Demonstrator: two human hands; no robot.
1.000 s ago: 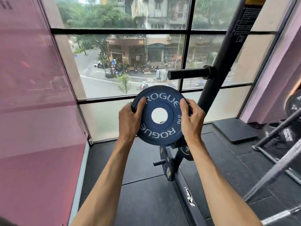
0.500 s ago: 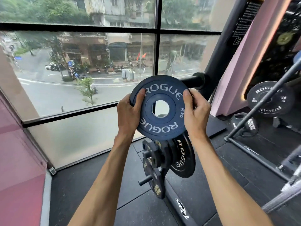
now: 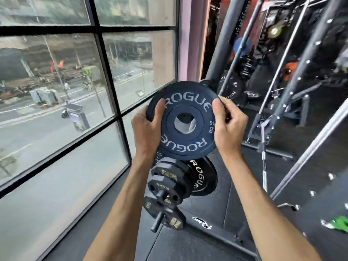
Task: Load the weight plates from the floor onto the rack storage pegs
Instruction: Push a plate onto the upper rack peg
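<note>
Plate (image 3: pixel 186 102), a dark blue two-kilo Rogue disc, is held face-on between both hands, just in front of the rack upright (image 3: pixel 224 53). The left hand (image 3: pixel 148 130) grips its left rim with the thumb laid across the front face. The right hand (image 3: pixel 228 127) grips the right rim the same way, fingers curled round behind. The disc hangs in the air above the lower pegs, where small black plates (image 3: pixel 169 178) sit stacked with a bigger Rogue plate (image 3: pixel 201 178) behind them. A short lower peg (image 3: pixel 157 222) pokes out beneath.

From where I stand this looks like the threading step: the plate is off the floor and being lined up with the upper storage peg (image 3: pixel 206 83). That peg is mostly hidden behind the disc, with only a dark stub showing at the disc's upper right edge. Something dark shows through the centre hole, but I cannot tell whether it is the peg's tip.

The next move calls for centring the hole on the peg end and keeping the disc square to it. Then the disc has to slide along toward the upright, with the fingers behind coming clear before it seats.
</note>
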